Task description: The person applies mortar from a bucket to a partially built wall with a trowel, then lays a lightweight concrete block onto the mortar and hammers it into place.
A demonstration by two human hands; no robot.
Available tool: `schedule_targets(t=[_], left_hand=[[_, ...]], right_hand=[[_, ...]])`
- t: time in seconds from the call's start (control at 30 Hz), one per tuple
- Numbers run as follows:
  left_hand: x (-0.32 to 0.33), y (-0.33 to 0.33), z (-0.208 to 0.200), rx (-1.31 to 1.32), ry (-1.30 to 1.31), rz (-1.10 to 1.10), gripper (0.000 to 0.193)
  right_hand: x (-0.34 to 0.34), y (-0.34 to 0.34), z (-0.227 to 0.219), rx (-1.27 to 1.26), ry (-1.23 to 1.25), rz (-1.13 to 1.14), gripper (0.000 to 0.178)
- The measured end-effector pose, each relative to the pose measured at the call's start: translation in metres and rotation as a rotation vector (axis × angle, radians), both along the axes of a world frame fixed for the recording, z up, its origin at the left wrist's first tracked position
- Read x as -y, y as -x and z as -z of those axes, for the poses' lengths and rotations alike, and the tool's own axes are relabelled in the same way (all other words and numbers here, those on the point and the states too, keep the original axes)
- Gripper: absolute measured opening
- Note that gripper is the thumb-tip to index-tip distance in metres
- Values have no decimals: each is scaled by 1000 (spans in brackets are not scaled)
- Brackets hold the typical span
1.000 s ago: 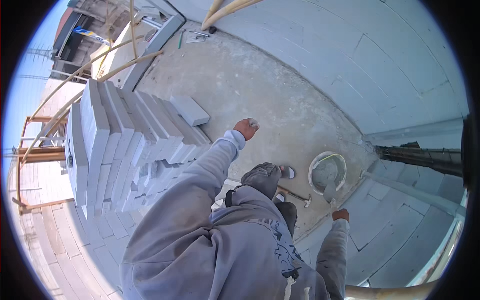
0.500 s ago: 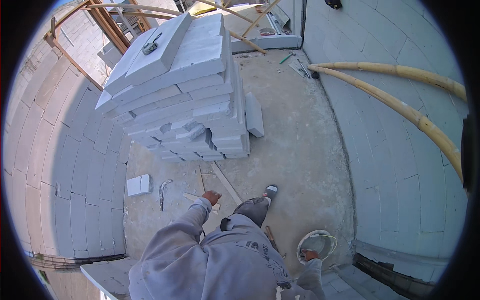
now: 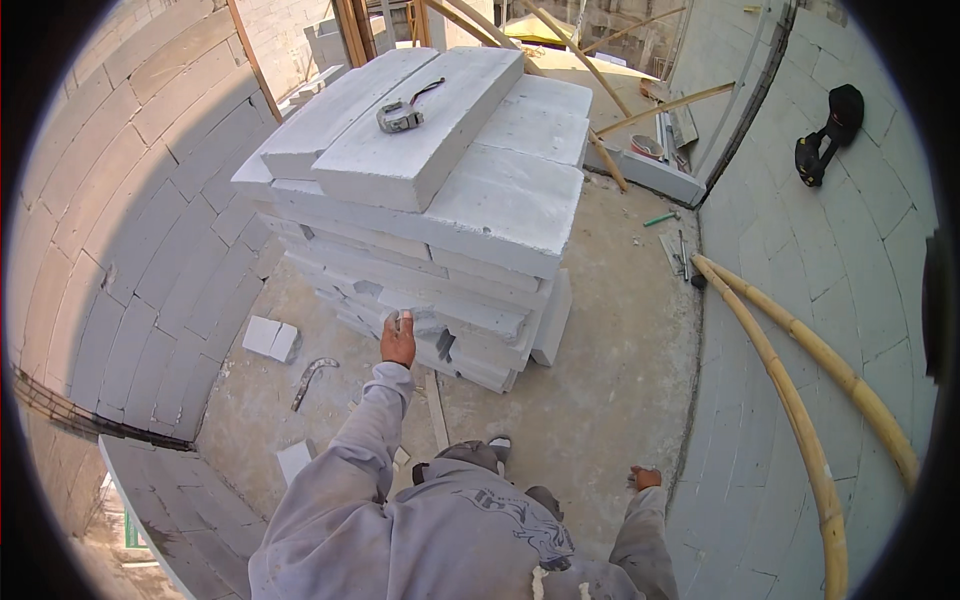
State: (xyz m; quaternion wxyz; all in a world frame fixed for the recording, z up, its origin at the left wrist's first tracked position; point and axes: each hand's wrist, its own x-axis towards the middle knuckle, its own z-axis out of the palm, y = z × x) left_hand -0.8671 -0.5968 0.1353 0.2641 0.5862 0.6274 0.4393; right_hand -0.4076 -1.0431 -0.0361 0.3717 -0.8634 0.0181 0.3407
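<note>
Concrete floor (image 3: 620, 340) bearing block stack (image 3: 440, 200): left hand (image 3: 398, 338) reaches toward stack, grip indiscernible; right hand (image 3: 645, 478) below-right, partly hidden, grip indiscernible.

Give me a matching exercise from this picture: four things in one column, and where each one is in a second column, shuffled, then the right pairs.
Things:
1. metal clamp tool
2. yellow hoses
3. left hand
4. small broken block

Places:
A. on the floor left of the stack
B. raised in front of the lower courses of the block stack
C. on top of the stack
D. running along the floor by the right wall

Pairs: 1-C, 2-D, 3-B, 4-A
</note>
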Motion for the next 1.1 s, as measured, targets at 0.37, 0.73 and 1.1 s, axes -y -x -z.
schedule_targets(t=[0.37, 0.73, 1.1], left_hand=[[-126, 21, -193, 528, -464, -323, 67], [-147, -28, -238, 616, -390, -515, 72], [-148, -56, -248, 998, -363, -461, 46]], right_hand=[[-550, 147, -508, 980, -1069, -1189, 48], [-785, 292, -520, 1177, -1097, -2236, 50], [-1090, 163, -525, 1174, -561, -1736, 96]])
